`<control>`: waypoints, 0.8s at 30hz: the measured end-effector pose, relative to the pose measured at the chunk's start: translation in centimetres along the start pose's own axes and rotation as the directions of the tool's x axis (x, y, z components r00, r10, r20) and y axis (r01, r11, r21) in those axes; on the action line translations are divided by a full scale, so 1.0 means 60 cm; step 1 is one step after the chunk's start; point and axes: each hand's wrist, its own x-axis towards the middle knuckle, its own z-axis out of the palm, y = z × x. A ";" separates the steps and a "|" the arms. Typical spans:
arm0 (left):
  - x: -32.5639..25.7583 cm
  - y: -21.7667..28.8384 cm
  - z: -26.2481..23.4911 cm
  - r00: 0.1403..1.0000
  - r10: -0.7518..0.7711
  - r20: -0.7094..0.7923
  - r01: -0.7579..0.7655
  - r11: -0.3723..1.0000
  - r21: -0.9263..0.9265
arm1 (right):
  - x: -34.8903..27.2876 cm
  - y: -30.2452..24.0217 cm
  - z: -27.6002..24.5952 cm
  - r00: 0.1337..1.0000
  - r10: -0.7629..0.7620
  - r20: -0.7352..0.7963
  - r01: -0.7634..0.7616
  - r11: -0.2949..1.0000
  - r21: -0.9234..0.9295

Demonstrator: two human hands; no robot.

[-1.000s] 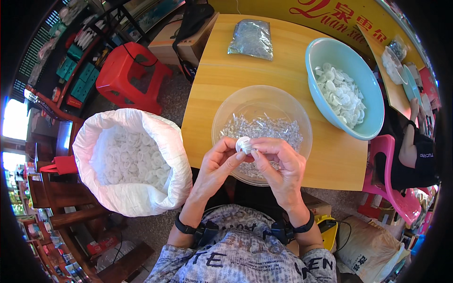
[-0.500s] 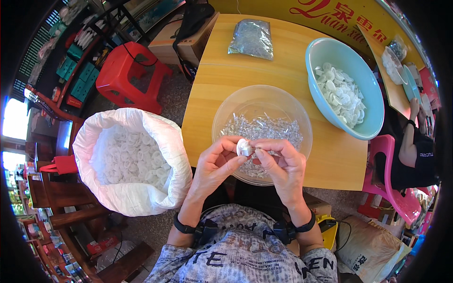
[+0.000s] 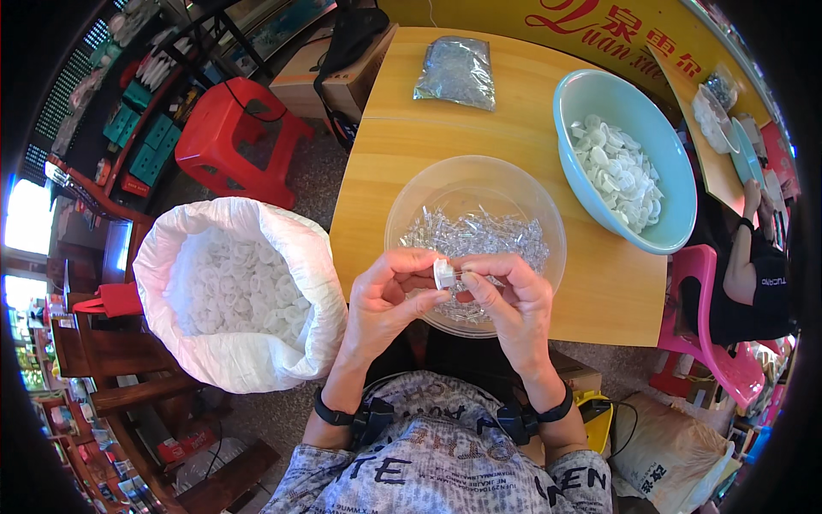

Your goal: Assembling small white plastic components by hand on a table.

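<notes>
Between thumb and fingers, my left hand (image 3: pixel 392 287) grips a small white round plastic part (image 3: pixel 443 274) with a disc-like face turned to the left. My right hand (image 3: pixel 512 295) is closed in a pinch on a thin clear piece (image 3: pixel 461 276) that meets the white part's right side. Its exact kind is too small to make out. Both hands hover over the near part of a translucent round tub (image 3: pixel 402 193), where many small clear plastic pieces (image 3: pixel 479 231) lie in a heap.
A light blue basin (image 3: pixel 569 103) of white round parts stands at the table's right. Left of the table is a white sack (image 3: pixel 321 257) full of similar parts. A filled clear bag (image 3: pixel 455 73) lies at the far edge. A person (image 3: pixel 745 265) sits right, beyond a pink chair (image 3: pixel 711 334).
The white part has turned slightly in my fingers, so its disc shows more edge-on. Both hands stay in nearly the same place.
</notes>
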 end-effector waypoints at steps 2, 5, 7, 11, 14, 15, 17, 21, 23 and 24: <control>-0.001 -0.003 0.001 1.000 -0.003 -0.002 0.003 0.999 -0.047 | 0.000 -0.001 -0.001 1.000 -0.026 0.011 0.026 0.997 -0.070; -0.002 0.002 0.004 0.999 -0.036 -0.017 0.035 0.997 -0.065 | 0.001 -0.005 -0.001 1.000 -0.013 0.017 0.015 0.996 -0.086; -0.002 0.005 0.002 0.998 -0.056 -0.018 0.054 0.995 -0.087 | 0.001 -0.011 0.001 1.000 0.022 0.015 -0.022 0.999 -0.033; 0.002 0.016 0.006 0.996 -0.093 -0.006 0.091 0.986 -0.137 | 0.001 -0.018 -0.002 0.995 0.097 -0.010 -0.096 0.992 0.076; 0.001 0.009 0.009 0.998 -0.069 -0.015 0.065 0.984 -0.164 | 0.001 -0.016 -0.007 0.996 0.085 -0.004 -0.085 0.996 0.024; 0.003 0.010 0.010 0.998 -0.063 -0.015 0.060 0.985 -0.163 | 0.001 -0.015 -0.007 0.997 0.076 -0.009 -0.076 0.997 -0.009; 0.005 0.015 0.012 0.998 -0.064 -0.007 0.063 0.986 -0.156 | 0.002 -0.017 -0.008 0.999 0.035 0.012 -0.034 0.998 -0.056; -0.010 0.008 0.014 0.997 -0.065 -0.035 0.062 0.995 -0.076 | -0.006 -0.030 -0.009 0.999 0.037 0.032 -0.027 0.960 -0.278; -0.010 -0.003 0.018 0.995 -0.098 -0.033 0.094 0.990 -0.110 | -0.006 -0.021 -0.005 1.000 0.021 -0.009 -0.023 0.976 -0.217; -0.010 -0.003 0.024 0.994 -0.103 -0.026 0.100 0.990 -0.096 | -0.012 -0.017 -0.004 0.997 0.045 -0.068 -0.055 0.986 -0.155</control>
